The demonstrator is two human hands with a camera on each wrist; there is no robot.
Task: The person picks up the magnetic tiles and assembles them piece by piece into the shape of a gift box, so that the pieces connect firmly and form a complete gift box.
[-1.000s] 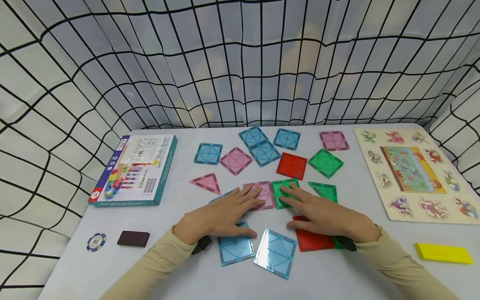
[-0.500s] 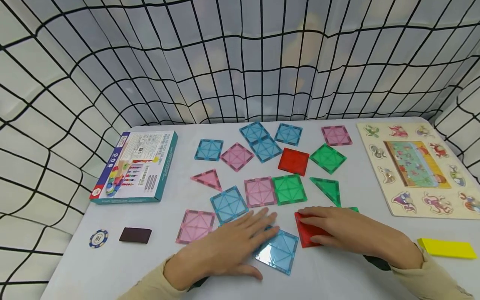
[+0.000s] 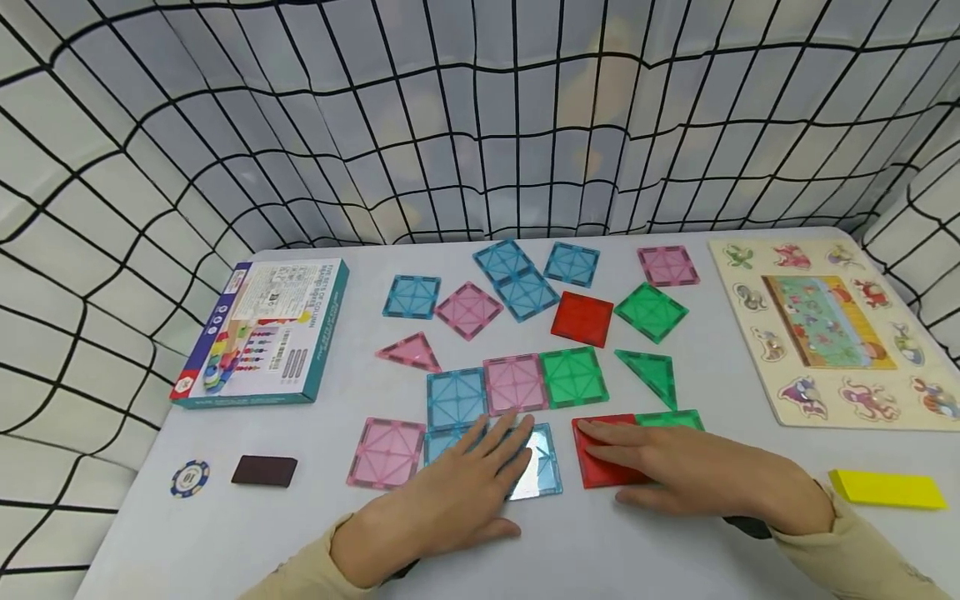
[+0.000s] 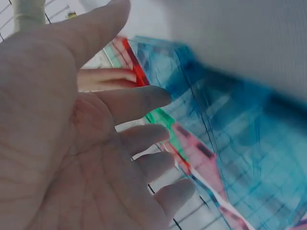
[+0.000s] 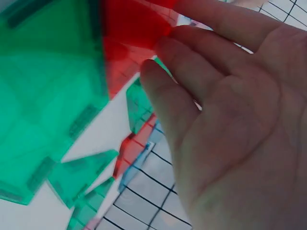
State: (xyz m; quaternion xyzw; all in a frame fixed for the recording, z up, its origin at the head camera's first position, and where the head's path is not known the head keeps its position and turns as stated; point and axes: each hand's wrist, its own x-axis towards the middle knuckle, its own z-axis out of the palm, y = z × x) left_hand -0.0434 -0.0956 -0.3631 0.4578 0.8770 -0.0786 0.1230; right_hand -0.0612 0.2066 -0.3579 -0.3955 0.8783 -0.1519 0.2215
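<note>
In the head view my left hand [image 3: 442, 500], its fingers spread, rests on two blue magnetic tiles in the front row; the right one, a shiny blue tile [image 3: 550, 458], shows beyond its fingertips. A pink tile [image 3: 386, 452] adjoins that pair on the left. My right hand [image 3: 697, 471] lies with extended fingers on a red tile [image 3: 609, 462], with a green tile [image 3: 671, 419] partly covered beside it. Behind the hands, a blue tile [image 3: 456, 398], a pink tile [image 3: 516, 383] and a green tile [image 3: 574, 377] stand edge to edge in a row.
More flat tiles lie farther back, including a red square [image 3: 582, 318] and a green triangle [image 3: 651, 375]. A boxed toy [image 3: 262, 329] and a poker chip [image 3: 190, 478] are at left. A wooden puzzle board [image 3: 828, 333] and a yellow block [image 3: 888, 489] are at right. Black netting surrounds the table.
Both hands have drawn back toward me from the middle row. The blue tile behind has straightened against the pink one; the shiny blue tile has turned square and shifted left. The right hand now covers the red tile.
</note>
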